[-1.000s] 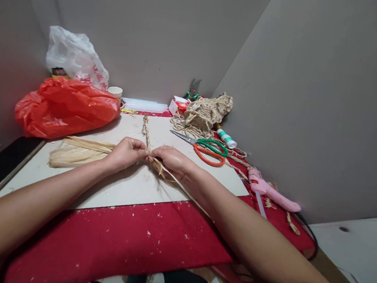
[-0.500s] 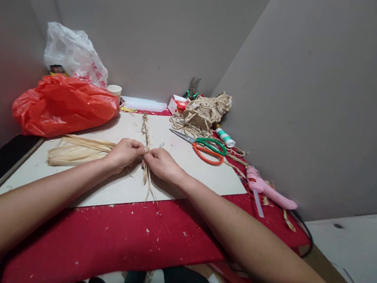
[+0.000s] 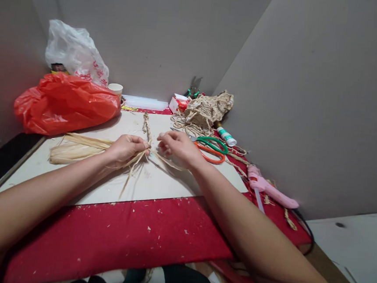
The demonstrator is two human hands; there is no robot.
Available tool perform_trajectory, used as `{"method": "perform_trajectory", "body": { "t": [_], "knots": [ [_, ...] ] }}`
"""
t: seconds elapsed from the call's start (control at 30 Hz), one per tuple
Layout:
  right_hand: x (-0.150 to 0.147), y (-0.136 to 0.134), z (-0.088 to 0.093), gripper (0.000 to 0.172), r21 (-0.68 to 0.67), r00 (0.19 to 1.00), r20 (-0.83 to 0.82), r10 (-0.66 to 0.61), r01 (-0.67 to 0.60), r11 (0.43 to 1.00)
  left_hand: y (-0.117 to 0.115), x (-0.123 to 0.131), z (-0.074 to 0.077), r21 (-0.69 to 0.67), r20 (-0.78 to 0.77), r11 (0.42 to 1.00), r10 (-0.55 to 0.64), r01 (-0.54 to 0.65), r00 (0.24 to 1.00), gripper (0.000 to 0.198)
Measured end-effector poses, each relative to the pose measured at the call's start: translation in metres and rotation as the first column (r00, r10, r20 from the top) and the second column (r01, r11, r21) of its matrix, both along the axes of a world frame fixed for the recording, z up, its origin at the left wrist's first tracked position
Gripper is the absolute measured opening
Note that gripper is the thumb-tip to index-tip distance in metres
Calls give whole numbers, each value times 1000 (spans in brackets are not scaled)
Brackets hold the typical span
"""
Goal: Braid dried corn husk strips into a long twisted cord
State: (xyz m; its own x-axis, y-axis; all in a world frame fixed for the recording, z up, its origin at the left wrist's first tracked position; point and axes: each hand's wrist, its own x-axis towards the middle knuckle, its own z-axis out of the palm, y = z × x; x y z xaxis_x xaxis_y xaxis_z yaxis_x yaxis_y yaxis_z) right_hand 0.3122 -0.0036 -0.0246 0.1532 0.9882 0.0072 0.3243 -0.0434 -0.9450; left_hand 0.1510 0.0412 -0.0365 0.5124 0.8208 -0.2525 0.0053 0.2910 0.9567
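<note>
My left hand [image 3: 127, 148] pinches a thin braid of straw-coloured fibre [image 3: 147, 129] at its lower end. The braid stretches away from me over a white board [image 3: 184, 189]. Loose strands [image 3: 128, 176] fan out below the pinch, some towards me and some to the right under my other hand. To the right of the braid, my right hand [image 3: 178, 147] hovers with bent, parted fingers and nothing visible in them. It partly covers the blades of the scissors [image 3: 213, 143], whose handles are green and orange. A bundle of flat dry leaf strips [image 3: 75, 150] lies left of my left hand.
A red plastic bag [image 3: 68, 104] and a phone [image 3: 3, 160] lie at the left. Clear sticks [image 3: 145, 103] and a paper cup [image 3: 115, 89] stand at the back. Braided cord work [image 3: 209, 108] and a pink glue gun [image 3: 270, 188] are at the right.
My right hand has let go of the braid's end and moved right and slightly away from me. The loose strands have spread apart to both sides. My left hand keeps its pinch.
</note>
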Motion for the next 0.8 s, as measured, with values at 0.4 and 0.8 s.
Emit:
{"method": "perform_trajectory", "body": {
  "t": [0.4, 0.8],
  "knots": [
    [-9, -1, -11, 37, -347, 788, -493, 369, -567, 747, 1, 0, -4, 59, 9, 997, -55, 54, 998, 10],
    [-12, -4, -17, 39, -239, 836, -377, 398, -503, 831, 14, -8, -2, 91, -108, 990, -94, 104, 990, 11]
  ]
}}
